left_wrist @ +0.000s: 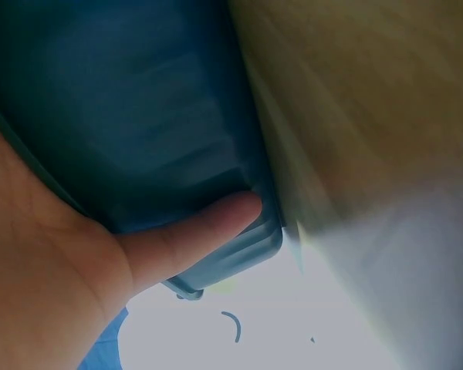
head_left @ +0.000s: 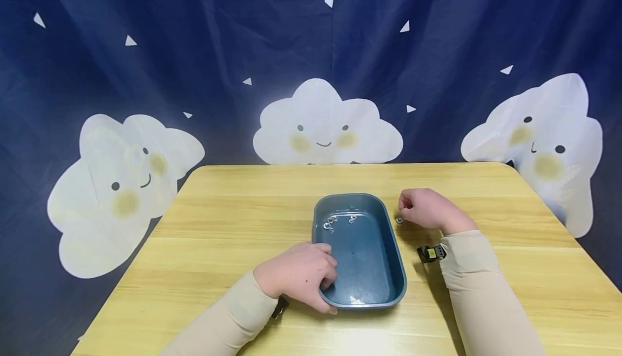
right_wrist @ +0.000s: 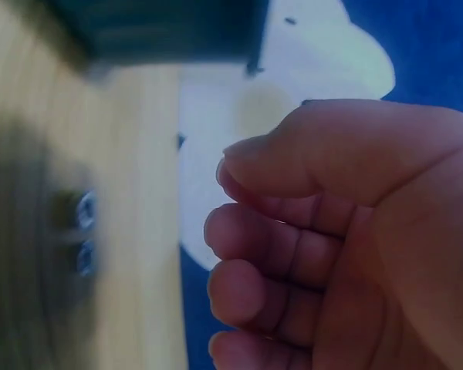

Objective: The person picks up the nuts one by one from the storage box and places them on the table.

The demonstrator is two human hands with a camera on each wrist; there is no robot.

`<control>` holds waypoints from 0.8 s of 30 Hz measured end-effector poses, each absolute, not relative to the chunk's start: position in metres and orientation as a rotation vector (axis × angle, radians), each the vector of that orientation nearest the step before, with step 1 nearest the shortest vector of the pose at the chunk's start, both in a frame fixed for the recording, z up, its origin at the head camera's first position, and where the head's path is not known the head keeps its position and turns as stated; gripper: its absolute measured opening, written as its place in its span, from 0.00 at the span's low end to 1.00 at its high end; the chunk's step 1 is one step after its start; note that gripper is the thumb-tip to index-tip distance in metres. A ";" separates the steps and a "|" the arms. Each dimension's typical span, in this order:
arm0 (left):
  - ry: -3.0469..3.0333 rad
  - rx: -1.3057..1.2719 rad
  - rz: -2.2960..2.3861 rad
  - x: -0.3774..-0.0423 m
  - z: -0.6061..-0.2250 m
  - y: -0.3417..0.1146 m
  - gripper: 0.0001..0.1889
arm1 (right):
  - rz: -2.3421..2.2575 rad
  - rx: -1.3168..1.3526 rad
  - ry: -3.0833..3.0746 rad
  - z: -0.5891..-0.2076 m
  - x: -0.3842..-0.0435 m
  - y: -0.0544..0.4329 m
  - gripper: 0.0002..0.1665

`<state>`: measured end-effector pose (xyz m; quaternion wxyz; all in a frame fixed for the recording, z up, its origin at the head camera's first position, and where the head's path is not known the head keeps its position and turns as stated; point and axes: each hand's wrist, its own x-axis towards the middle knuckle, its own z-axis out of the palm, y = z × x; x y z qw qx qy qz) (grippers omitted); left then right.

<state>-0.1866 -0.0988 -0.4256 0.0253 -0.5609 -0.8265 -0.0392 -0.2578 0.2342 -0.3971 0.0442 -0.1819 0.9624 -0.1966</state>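
Observation:
A dark blue-green plastic tub (head_left: 371, 259) stands on the table. My left hand (head_left: 302, 275) grips its near-left rim, fingers curled over into it; in the left wrist view the thumb (left_wrist: 193, 239) lies along the outer wall. Several small clear, glassy beads (head_left: 328, 226) lie at the tub's far end. To the right of the tub, my right hand (head_left: 430, 208) is held above the table beside another clear bead (head_left: 399, 220). Its fingers are curled with the thumb against the index finger, and nothing shows between them. In the right wrist view two shiny beads (right_wrist: 86, 210) are blurred.
The wooden table (head_left: 233, 221) extends around the tub on all sides. Behind its far edge hangs a dark blue curtain (head_left: 291, 32) with white clouds. A small black device (head_left: 431, 253) is strapped at the right wrist.

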 end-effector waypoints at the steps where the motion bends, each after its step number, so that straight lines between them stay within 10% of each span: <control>1: -2.555 -1.735 -0.118 -0.187 -0.426 -0.099 0.27 | -0.613 -0.566 2.940 -0.393 -0.256 0.232 0.03; 24: -2.542 -1.754 -0.140 -0.187 -0.425 -0.099 0.27 | -0.538 -0.989 2.845 -0.366 -0.230 0.140 0.05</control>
